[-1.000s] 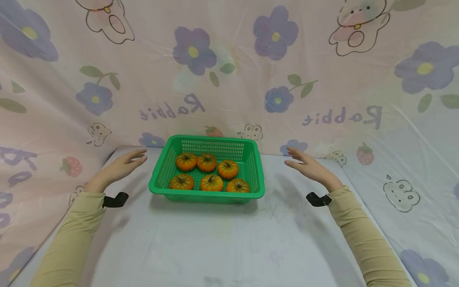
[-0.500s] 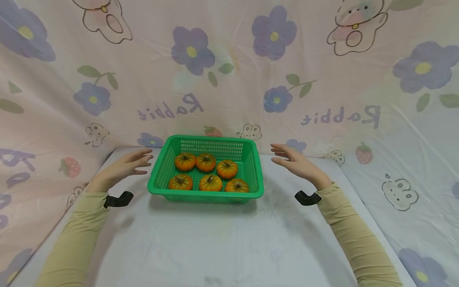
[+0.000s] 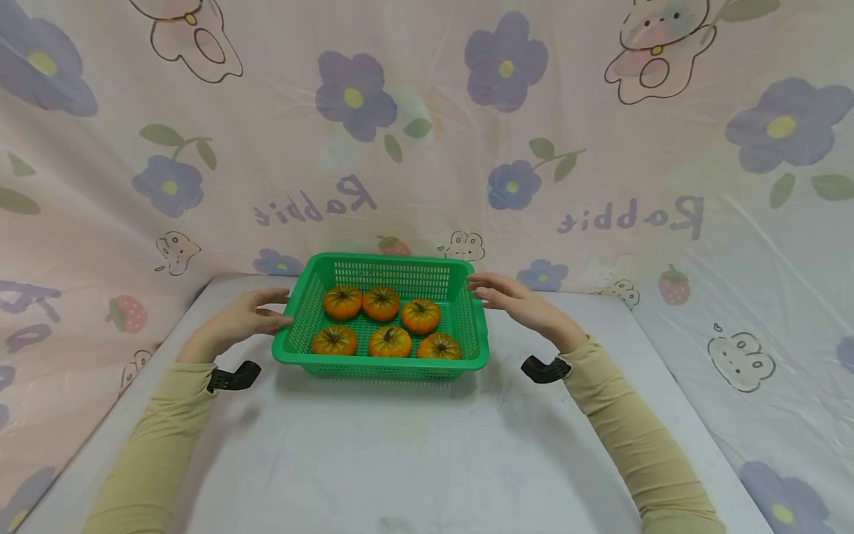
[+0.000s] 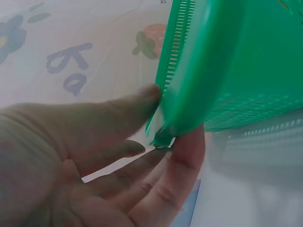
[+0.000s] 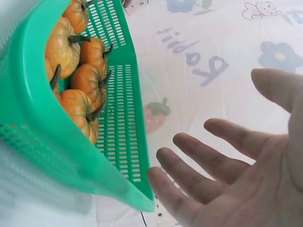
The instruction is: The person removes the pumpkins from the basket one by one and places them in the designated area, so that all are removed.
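A green plastic basket (image 3: 382, 363) with slotted walls stands on the table, holding several small orange pumpkins (image 3: 390, 342). My left hand (image 3: 236, 320) is at the basket's left rim. In the left wrist view its thumb and fingers (image 4: 165, 191) lie on either side of the rim, loosely bent; whether they press on it I cannot tell. Over at the right rim, my right hand (image 3: 523, 302) has its fingers stretched toward the basket. In the right wrist view those fingers (image 5: 208, 161) are spread and relaxed, with the rim just beyond their tips and nothing held.
A white table surface (image 3: 394, 445) extends in front of the basket. Behind and at both sides hangs a printed cloth (image 3: 427, 170) with flowers and rabbits. Each wrist carries a black camera mount (image 3: 233, 376).
Both hands have moved inward: the left one rightward to the left rim, the right one leftward to the right rim. Basket and pumpkins stay in place; the view shifts slightly.
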The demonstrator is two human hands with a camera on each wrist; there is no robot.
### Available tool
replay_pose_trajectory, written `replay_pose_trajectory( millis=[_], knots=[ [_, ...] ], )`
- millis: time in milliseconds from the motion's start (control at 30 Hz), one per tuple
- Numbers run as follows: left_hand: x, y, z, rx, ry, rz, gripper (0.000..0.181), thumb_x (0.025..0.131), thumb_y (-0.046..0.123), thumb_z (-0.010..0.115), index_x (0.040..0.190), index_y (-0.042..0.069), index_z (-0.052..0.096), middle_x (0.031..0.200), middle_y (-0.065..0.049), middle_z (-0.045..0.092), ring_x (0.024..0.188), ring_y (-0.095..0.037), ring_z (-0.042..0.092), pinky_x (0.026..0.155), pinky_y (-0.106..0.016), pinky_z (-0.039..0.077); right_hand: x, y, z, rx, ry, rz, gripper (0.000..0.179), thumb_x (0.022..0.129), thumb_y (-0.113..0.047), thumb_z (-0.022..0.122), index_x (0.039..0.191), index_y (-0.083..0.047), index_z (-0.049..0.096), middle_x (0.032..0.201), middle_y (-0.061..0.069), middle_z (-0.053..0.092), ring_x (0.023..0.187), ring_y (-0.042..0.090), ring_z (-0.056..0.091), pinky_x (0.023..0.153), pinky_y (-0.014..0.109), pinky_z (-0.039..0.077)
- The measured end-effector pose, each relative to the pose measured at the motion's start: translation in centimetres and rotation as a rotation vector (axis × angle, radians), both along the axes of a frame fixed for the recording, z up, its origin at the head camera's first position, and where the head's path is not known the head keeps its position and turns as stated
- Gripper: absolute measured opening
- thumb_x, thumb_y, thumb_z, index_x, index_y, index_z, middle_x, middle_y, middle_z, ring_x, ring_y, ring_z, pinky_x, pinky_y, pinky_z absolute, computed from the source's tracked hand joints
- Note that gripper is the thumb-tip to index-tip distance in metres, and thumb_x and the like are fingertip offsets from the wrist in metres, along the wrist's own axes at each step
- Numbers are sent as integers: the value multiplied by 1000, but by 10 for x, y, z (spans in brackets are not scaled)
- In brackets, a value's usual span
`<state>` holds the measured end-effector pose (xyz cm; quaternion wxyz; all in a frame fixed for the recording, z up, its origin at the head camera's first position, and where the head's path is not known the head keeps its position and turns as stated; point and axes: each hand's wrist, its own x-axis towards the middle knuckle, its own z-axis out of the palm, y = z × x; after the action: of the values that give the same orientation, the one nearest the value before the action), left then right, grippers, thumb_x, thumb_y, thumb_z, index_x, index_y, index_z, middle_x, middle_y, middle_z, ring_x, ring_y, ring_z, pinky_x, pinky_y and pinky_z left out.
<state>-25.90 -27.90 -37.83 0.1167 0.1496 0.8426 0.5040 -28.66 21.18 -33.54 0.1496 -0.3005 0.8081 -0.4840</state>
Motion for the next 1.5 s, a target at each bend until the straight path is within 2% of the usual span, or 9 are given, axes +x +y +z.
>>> replay_pose_trajectory(
  millis=[133,367,600,767,967,1267,1500],
  knots=[
    [1,3,-1,-6,-4,2,72,93,10,63,147,-11,20,145,-32,29,113,-41,54,81,-36,54,-1,-12,-2,14,-11,11,44,104,-31,41,143,-9,41,141,14,43,130,33,41,104,48,36],
    [2,6,0,-4,-5,5,69,94,9,62,147,-11,21,145,-31,29,110,-39,56,80,-35,54,-7,-33,-7,3,-83,54,49,106,-33,36,144,-1,38,139,19,45,128,38,41,104,50,35],
    [1,9,2,-16,-17,20,70,94,9,62,148,-9,21,144,-32,30,107,-36,59,81,-36,54,-13,-52,-18,78,-177,83,55,105,-40,33,146,-4,36,144,22,39,130,40,39,106,53,30],
    [0,12,3,-9,-24,22,69,94,8,61,148,-8,21,144,-32,30,104,-35,61,81,-38,54,-16,-60,-22,103,-194,118,54,106,-40,31,145,-4,38,141,24,41,127,42,41,106,53,31],
    [-1,10,1,-15,-34,34,69,94,7,61,148,-8,20,144,-32,30,103,-34,61,80,-36,54,-22,-64,-22,148,-204,167,53,107,-33,28,143,5,37,138,27,44,126,46,40,104,54,33],
    [-1,10,1,-19,-39,33,70,94,8,61,148,-8,20,144,-32,30,104,-35,61,81,-37,54,-35,-75,-24,292,-234,123,50,105,-35,35,136,3,49,135,19,50,124,38,45,104,51,35],
    [2,7,1,-26,-37,40,69,95,10,60,149,-7,20,144,-31,31,101,-33,63,82,-39,54,-41,-85,-26,419,-251,101,51,104,-37,39,140,-2,46,135,16,51,123,32,49,102,48,38]
  ],
)
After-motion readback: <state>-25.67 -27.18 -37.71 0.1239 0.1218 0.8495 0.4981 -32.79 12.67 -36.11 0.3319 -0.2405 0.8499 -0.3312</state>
